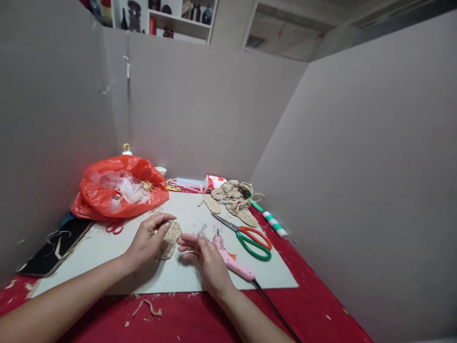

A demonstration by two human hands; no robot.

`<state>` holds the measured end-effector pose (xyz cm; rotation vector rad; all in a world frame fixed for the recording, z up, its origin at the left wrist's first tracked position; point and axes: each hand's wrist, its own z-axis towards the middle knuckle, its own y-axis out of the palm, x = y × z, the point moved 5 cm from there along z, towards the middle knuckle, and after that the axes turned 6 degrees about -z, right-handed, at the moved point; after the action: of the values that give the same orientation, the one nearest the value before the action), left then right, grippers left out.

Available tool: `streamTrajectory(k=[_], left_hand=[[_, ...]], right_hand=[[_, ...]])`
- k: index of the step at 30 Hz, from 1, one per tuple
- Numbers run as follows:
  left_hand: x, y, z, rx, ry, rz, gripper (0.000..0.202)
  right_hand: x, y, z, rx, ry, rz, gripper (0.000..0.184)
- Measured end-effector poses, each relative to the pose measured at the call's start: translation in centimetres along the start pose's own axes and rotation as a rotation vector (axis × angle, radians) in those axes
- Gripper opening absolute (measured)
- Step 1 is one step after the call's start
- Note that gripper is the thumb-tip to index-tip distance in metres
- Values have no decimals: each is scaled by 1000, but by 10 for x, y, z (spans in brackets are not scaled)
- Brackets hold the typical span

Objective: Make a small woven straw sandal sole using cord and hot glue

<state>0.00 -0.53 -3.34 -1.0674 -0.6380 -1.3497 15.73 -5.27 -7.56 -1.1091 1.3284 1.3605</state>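
A small oval piece of woven straw (169,245) is upright over the white board, tilted a little. My left hand (147,239) grips its left side, the thumb bent toward the index finger. At the piece's right edge is my right hand (208,265), fingers stretched and slightly apart; its fingertips are beside or just touching the straw, I cannot tell which. Right of that hand lies a pink glue gun (241,267), nozzle pointing away from me. Large scissors (254,239) with orange and green handles rest beyond it.
A white board (107,267) covers part of the red cloth (200,317). An open red plastic bag (94,178) stands back left, near small red scissors (114,228) and a dark flat panel (50,252). Woven straw pieces (233,197) are heaped at the back. Grey partitions (200,109) surround the table.
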Motion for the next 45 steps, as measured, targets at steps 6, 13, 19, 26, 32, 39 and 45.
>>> streamTrajectory(k=[6,13,19,26,32,39,45], left_hand=[[-15,12,-6,-22,-22,12,25],[-23,7,-11,52,-53,63,28],[-15,10,-19,81,150,124,36],[0,24,-25,-82,355,195,23],[-3,22,-22,-65,324,187,17],[4,25,-25,-202,436,418,18],[8,29,-27,-208,555,657,24]], right_hand=[[7,-2,4,-36,-32,-70,55],[22,-3,11,-98,2,-58,53],[23,-1,7,-163,78,63,62],[23,1,2,-228,138,172,58],[16,4,-3,-263,138,196,59],[17,2,-3,-306,93,37,60],[13,0,-12,-366,-2,-205,64]])
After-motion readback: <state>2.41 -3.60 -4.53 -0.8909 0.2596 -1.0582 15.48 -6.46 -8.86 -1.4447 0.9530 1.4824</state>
